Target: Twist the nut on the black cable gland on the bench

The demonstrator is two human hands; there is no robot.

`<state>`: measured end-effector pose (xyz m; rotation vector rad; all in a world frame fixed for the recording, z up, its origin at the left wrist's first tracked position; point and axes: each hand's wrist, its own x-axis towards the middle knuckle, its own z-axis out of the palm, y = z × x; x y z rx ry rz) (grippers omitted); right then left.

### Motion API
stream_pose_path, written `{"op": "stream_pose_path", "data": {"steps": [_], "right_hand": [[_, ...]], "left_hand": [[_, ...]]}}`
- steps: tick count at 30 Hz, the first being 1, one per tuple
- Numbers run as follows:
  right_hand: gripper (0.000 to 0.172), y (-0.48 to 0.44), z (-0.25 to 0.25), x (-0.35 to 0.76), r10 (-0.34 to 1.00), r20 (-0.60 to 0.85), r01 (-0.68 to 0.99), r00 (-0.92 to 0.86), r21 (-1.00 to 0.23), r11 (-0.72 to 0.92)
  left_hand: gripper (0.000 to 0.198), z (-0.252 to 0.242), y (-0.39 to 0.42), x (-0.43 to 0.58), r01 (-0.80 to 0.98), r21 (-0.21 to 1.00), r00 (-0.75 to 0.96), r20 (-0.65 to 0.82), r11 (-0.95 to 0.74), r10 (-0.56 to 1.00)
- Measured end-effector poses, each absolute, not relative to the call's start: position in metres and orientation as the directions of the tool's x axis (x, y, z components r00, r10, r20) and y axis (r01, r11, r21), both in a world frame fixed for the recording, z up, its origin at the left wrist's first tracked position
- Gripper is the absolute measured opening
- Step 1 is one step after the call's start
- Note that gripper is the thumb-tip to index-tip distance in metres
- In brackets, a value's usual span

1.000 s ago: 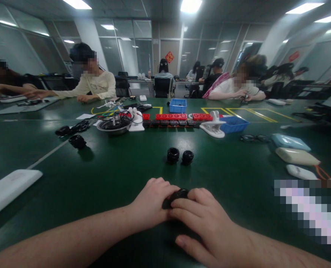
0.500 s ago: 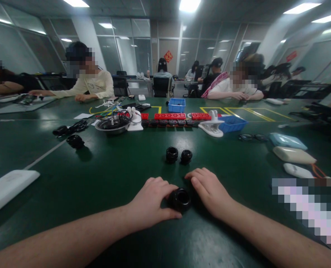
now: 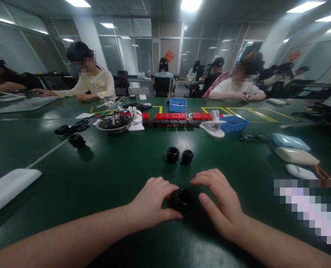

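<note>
My left hand (image 3: 151, 203) rests on the green table (image 3: 98, 178) with thumb and fingers closed around a black ring-shaped plastic part (image 3: 181, 200) that stands on the tabletop. My right hand (image 3: 220, 203) hovers just right of that part, fingers spread and curved, holding nothing. Two more black ring parts (image 3: 173, 154) (image 3: 187, 156) stand side by side a little farther out, beyond both hands.
Farther out lie a metal bowl (image 3: 113, 124), red blocks (image 3: 171, 116), blue bins (image 3: 177, 105) (image 3: 233, 123), a white clamp (image 3: 212, 126) and black parts (image 3: 76, 140). A white tray (image 3: 6, 188) lies left, cases (image 3: 296, 155) right. Several people sit at the far edge.
My right hand came off the black part, opened, and now hovers beside it with fingers spread. My left hand has kept its hold on the part.
</note>
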<state>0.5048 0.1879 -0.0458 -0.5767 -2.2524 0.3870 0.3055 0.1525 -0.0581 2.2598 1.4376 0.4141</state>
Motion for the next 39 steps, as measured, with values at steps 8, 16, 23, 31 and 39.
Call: {"op": "stream_pose_path", "data": {"steps": [8, 16, 23, 31, 39], "right_hand": [[0.022, 0.179, -0.038, 0.494, 0.482, 0.434, 0.324, -0.761, -0.388, 0.863], [0.022, 0.179, -0.04, 0.494, 0.51, 0.394, 0.333, -0.764, -0.437, 0.836], [0.027, 0.179, -0.039, 0.493, 0.524, 0.378, 0.349, -0.763, -0.442, 0.827], [0.023, 0.181, -0.036, 0.493, 0.513, 0.38, 0.342, -0.77, -0.433, 0.834], [0.026, 0.18, -0.036, 0.495, 0.492, 0.384, 0.337, -0.782, -0.403, 0.851]], "left_hand": [[0.031, -0.062, 0.152, 0.307, 0.794, 0.459, 0.425, 0.05, -0.399, 0.904], [0.03, -0.06, 0.152, 0.306, 0.781, 0.48, 0.431, 0.05, -0.4, 0.901], [0.032, -0.059, 0.153, 0.308, 0.798, 0.462, 0.415, 0.044, -0.387, 0.909], [0.031, -0.06, 0.152, 0.307, 0.799, 0.455, 0.414, 0.058, -0.393, 0.908], [0.031, -0.061, 0.152, 0.307, 0.791, 0.462, 0.423, 0.061, -0.401, 0.904]]}}
